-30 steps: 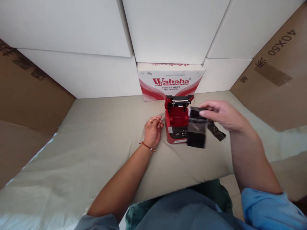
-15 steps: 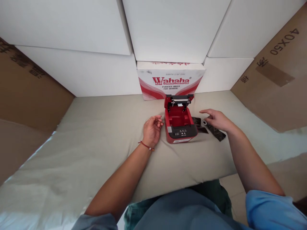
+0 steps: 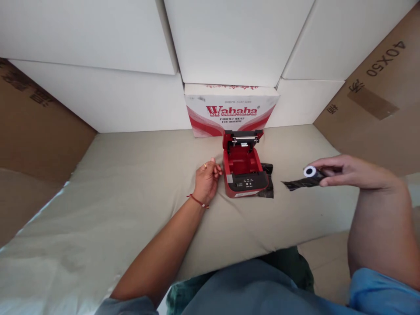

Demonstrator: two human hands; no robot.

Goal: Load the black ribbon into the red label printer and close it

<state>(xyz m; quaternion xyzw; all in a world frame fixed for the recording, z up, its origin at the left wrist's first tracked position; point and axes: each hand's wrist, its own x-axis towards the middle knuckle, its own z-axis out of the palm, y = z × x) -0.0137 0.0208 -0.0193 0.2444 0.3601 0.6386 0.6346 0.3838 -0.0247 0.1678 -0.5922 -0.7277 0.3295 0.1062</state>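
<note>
Pinching a small roll [image 3: 315,174] in the right grip [image 3: 349,173], with the thumb low on the near side and the fingers across the top and far side, open only as wide as the roll. Holding it over the right part of the cloth-covered table [image 3: 144,175], well apart from the red printer [image 3: 246,181], with the pale round end turned leftward and a dark loose strip [image 3: 295,184] trailing out to the left.

Resting the left grip [image 3: 206,177] on the cloth, just beside the left side of the printer, with fingers loosely curled and drawn in near the thumb. Too small in view to tell whether fully closed or holding anything. Wearing a ring [image 3: 205,166] on one finger and a thin red bracelet [image 3: 197,201] at the wrist.

Standing upright on the table, in front of the Wahaha box [image 3: 232,109]: the printer, with lid [image 3: 226,140] raised, red compartment [image 3: 243,162] exposed and dark button panel facing the person. Lying along its right side, seemingly partly underneath: a shiny black wrapper [image 3: 269,188].
</note>
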